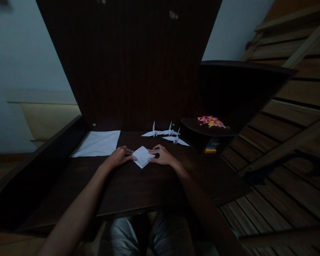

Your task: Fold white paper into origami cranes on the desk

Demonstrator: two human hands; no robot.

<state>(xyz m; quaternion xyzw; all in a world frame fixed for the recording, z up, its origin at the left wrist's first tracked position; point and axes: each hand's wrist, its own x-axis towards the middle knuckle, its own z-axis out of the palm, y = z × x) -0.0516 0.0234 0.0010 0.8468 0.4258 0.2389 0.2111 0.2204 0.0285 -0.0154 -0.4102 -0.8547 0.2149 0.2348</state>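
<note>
A white folded paper square [142, 156] lies on the dark desk with one corner pointing toward me; layered edges show along its lower right side. My left hand [120, 155] pinches its left corner between thumb and fingers. On the opposite corner, my right hand [162, 155] grips the paper the same way. Just beyond my right hand stand three white paper cranes [176, 139] with their wings spread. To the left of my left hand is a flat stack or sheet of creased white paper [98, 143].
A small corner shelf [188, 123] at the right carries a pile of small colourful pieces [211, 121]. Beneath it sits a yellow item [210, 150]. The desk has a raised left side panel [42, 160] and a tall back panel [130, 64]. Wooden slats [290, 142] stand at the right.
</note>
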